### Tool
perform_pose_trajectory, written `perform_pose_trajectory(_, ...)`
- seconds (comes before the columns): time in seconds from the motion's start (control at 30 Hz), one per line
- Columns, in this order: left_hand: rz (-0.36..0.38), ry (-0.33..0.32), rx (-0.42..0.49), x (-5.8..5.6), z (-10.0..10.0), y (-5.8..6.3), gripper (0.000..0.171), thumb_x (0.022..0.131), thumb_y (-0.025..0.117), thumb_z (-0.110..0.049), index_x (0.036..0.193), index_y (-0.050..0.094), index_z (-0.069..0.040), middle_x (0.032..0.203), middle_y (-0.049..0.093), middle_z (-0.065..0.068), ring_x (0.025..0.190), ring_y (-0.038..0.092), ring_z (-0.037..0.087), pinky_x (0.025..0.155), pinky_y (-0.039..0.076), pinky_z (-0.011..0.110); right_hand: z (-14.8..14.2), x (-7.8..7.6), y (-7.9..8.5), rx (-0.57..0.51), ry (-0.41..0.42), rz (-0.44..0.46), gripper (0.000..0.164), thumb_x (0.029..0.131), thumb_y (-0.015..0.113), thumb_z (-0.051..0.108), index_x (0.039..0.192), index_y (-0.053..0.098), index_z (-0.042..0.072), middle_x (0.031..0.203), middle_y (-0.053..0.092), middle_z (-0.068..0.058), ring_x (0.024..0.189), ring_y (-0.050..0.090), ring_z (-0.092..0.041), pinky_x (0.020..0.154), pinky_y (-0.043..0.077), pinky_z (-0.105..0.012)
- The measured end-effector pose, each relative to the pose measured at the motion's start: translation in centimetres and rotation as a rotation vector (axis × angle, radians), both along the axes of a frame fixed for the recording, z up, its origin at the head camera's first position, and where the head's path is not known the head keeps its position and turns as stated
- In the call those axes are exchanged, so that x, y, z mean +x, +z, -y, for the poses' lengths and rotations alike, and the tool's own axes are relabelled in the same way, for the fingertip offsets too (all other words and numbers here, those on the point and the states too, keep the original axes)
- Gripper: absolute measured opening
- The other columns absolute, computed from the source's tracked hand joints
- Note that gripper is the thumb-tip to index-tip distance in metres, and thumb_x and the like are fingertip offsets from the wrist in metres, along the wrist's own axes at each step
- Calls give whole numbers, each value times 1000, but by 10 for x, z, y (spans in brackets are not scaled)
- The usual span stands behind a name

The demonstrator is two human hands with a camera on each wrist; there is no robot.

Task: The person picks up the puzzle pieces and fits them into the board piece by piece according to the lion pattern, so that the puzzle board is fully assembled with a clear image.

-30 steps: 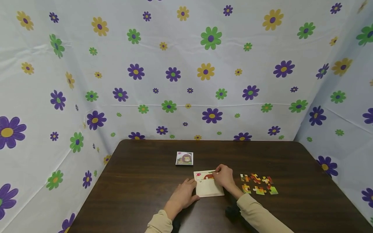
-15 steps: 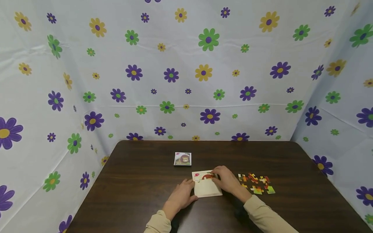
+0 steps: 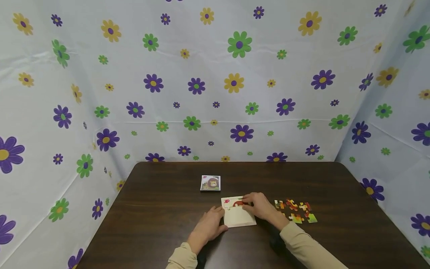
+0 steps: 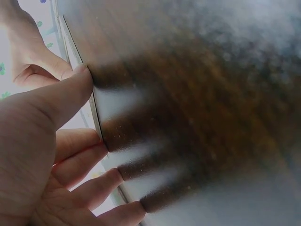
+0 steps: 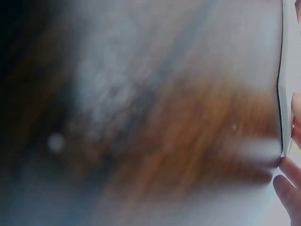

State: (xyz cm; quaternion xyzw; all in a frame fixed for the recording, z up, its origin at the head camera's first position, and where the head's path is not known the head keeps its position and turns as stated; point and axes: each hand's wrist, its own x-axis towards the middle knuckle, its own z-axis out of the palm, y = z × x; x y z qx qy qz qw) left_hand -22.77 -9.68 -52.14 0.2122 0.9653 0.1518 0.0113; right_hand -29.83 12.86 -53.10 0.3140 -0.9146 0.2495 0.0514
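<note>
A pale square puzzle tray (image 3: pixel 240 219) lies on the dark wooden table, with fitted jigsaw pieces (image 3: pixel 231 203) along its far side showing a pink flower and reddish-brown mane. My left hand (image 3: pixel 209 225) rests at the tray's left edge, fingers spread; in the left wrist view its thumb and fingertips line the tray edge (image 4: pixel 97 115). Over the far right corner, my right hand (image 3: pixel 262 206) presses on the pieces, its thumb on the tray, partly hiding the top row. The right wrist view catches only some right fingertips (image 5: pixel 290 188) at the tray's edge.
Several loose jigsaw pieces (image 3: pixel 297 218) lie right of the tray, some behind the right forearm. A square lion picture (image 3: pixel 210 183) lies farther back. The table (image 3: pixel 161 209) reaches back to a white flowered curtain (image 3: pixel 215 67).
My right hand has shifted from fingertips gathered over the top-row piece to fingers and thumb spread across the far right corner. The left hand stays at the tray's edge.
</note>
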Motion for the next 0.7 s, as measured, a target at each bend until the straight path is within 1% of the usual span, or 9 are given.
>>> perform_pose_trajectory(0.17, -6, 1, 19, 1, 1, 0, 33, 81, 77, -30, 102, 62, -8, 131, 58, 11, 119, 53, 39, 85, 46, 62, 3, -2, 2, 23, -24, 24, 24, 84, 73, 14, 105, 74, 2, 107, 70, -12, 100, 65, -31, 85, 52, -47)
perform_pose_trajectory(0.3, 2, 6, 15, 1, 0, 1, 34, 81, 77, -30, 103, 63, -8, 132, 58, 11, 120, 53, 39, 86, 46, 62, 4, -2, 3, 18, -38, 44, 22, 84, 74, 13, 103, 74, 2, 106, 70, -12, 100, 65, -32, 86, 51, -48)
perform_pose_trajectory(0.5, 4, 6, 21, 1, 0, 3, 34, 81, 77, -30, 103, 63, -8, 131, 58, 11, 120, 53, 39, 85, 46, 62, 4, 0, 5, -5, -35, 47, 23, 84, 73, 12, 104, 74, 1, 107, 70, -14, 101, 65, -33, 85, 51, -48)
perform_pose_trajectory(0.7, -5, -2, 16, 2, 1, 2, 34, 81, 77, -31, 102, 62, -9, 131, 58, 10, 119, 53, 38, 85, 47, 61, 3, -1, 9, -9, -5, 35, 20, 83, 74, 11, 100, 74, 2, 103, 71, -10, 95, 66, -28, 82, 53, -45)
